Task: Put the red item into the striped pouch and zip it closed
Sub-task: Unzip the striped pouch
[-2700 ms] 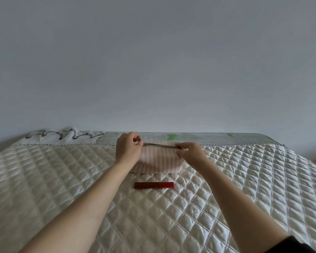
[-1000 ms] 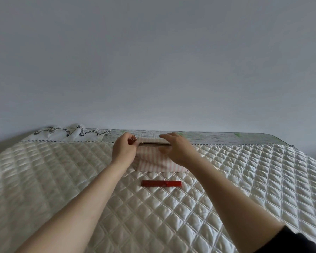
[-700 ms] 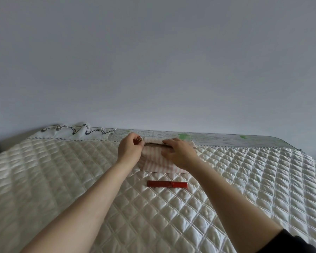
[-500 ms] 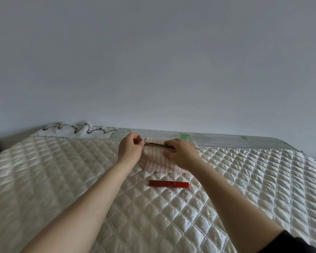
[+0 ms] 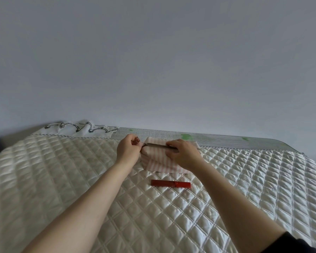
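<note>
A pink-and-white striped pouch [image 5: 158, 161] stands on the quilted white bedspread [image 5: 153, 207] near the far edge. Its metal zipper [image 5: 159, 146] runs along the top. My left hand [image 5: 128, 149] pinches the pouch's left end at a small reddish pull tab [image 5: 137, 139]. My right hand [image 5: 183, 155] rests on the top right of the pouch, fingers closed at the zipper; the slider is hidden under them. A long red tube-shaped item [image 5: 171, 183] lies flat on the bedspread just in front of the pouch, touching neither hand.
A white cloth with dark rope-like trim [image 5: 78, 127] lies bunched at the far left edge. A grey checked strip with green marks [image 5: 217, 140] runs along the far side below a plain pale wall.
My right hand has slid from the zipper's right end toward the middle of the pouch. The left hand keeps its grip at the left end. The red item has not moved.
</note>
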`<state>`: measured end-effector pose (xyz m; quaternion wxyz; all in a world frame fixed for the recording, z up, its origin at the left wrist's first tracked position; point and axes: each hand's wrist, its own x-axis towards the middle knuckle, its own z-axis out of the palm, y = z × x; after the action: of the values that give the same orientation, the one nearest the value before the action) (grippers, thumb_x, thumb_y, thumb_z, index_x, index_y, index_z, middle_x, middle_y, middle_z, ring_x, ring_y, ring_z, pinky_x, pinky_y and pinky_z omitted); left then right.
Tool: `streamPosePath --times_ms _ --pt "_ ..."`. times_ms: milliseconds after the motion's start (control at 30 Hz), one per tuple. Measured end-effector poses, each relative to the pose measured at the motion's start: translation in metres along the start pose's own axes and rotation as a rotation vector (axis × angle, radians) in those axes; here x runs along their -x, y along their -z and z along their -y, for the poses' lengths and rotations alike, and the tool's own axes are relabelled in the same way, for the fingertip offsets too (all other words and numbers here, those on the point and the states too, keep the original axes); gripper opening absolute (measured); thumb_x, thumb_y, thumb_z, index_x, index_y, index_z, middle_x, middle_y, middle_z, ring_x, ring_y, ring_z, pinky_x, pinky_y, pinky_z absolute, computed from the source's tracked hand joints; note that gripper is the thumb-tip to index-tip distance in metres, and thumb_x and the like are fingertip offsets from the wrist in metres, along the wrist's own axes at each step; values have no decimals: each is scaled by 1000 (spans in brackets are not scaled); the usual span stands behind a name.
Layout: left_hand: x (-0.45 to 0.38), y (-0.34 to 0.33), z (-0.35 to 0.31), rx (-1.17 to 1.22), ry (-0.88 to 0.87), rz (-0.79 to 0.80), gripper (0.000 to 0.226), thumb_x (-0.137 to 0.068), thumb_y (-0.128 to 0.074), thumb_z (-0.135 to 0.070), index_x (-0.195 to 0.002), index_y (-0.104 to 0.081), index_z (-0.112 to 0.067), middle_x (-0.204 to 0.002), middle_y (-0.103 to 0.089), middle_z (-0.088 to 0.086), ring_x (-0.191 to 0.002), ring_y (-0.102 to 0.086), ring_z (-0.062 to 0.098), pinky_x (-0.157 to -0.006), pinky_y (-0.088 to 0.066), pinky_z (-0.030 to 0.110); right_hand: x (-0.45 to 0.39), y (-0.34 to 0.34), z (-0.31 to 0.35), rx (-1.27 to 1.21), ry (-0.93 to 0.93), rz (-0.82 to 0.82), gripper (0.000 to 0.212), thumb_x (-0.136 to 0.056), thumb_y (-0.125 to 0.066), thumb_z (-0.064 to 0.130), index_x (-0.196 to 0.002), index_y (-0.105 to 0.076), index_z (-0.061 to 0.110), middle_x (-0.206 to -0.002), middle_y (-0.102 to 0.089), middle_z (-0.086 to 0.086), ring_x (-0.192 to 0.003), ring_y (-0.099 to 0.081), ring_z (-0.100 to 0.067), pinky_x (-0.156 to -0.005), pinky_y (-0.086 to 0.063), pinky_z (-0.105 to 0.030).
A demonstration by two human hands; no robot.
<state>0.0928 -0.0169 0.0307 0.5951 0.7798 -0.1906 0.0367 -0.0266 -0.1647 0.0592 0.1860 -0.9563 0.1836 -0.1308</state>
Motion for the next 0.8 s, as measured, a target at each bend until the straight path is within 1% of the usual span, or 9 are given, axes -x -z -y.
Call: streamPosePath --times_ms 100,200,333,400,500,567,600,700,800 --pt "0 0 3 40 30 3 5 -86 -58 -10 -83 -58 -14 -79 -59 -5 -76 -57 14 -66 -46 27 0 0 0 -3 -2 1 41 -88 -52 40 -127 -53 29 -125 -58 3 -114 -52 -23 -98 -43 -47" --pt "-1 -1 4 70 72 2 4 -86 -56 -8 -85 -59 -10 -83 -62 4 -81 -60 23 -75 -52 37 -1 -1 0 -5 -6 2 41 -88 -52 40 -127 -53 29 -124 -59 3 -112 -53 -23 -97 -43 -46" --pt "-2 -1 9 93 123 -1 4 -87 -56 -8 -88 -59 -7 -89 -63 10 -87 -63 29 -81 -55 44 -1 -1 -1 1 -12 8 41 -88 -52 40 -127 -53 29 -122 -59 3 -110 -54 -23 -96 -44 -47" --pt "-2 -1 13 71 139 -8 7 -87 -56 -11 -92 -59 -7 -93 -64 12 -89 -62 30 -81 -53 43 -1 -1 -1 -1 -14 7 41 -87 -52 40 -127 -53 30 -122 -59 4 -111 -54 -23 -96 -44 -48" --pt "-4 -1 17 60 150 -6 10 -87 -56 -12 -95 -60 -6 -94 -64 14 -87 -61 30 -73 -51 38 -1 -1 0 -1 -11 10 41 -88 -53 40 -127 -54 29 -123 -59 4 -110 -54 -23 -96 -45 -47" --pt "-4 -1 18 48 143 -3 6 -87 -57 -11 -89 -59 -7 -88 -63 12 -81 -59 29 -66 -47 33 -2 0 0 1 -10 9 40 -88 -52 40 -127 -54 29 -122 -60 3 -110 -54 -23 -96 -45 -46" --pt "-4 -2 19 36 142 -2 3 -86 -57 -11 -86 -59 -8 -84 -62 10 -78 -58 28 -64 -45 32 -2 0 0 2 -10 8 40 -88 -53 40 -126 -54 29 -121 -60 3 -110 -55 -23 -96 -45 -46" --pt "-5 -2 22 -4 152 -1 8 -83 -56 -7 -78 -57 -13 -74 -59 3 -73 -55 23 -58 -40 30 -1 -1 0 5 -8 6 41 -87 -53 40 -127 -54 29 -123 -59 3 -111 -54 -23 -95 -45 -46" --pt "-5 -1 25 -53 161 1 9 -80 -54 -5 -81 -60 -12 -74 -59 0 -69 -54 18 -53 -36 27 -1 -1 0 4 -9 8 41 -87 -52 40 -126 -54 29 -123 -59 3 -112 -54 -22 -96 -45 -46"
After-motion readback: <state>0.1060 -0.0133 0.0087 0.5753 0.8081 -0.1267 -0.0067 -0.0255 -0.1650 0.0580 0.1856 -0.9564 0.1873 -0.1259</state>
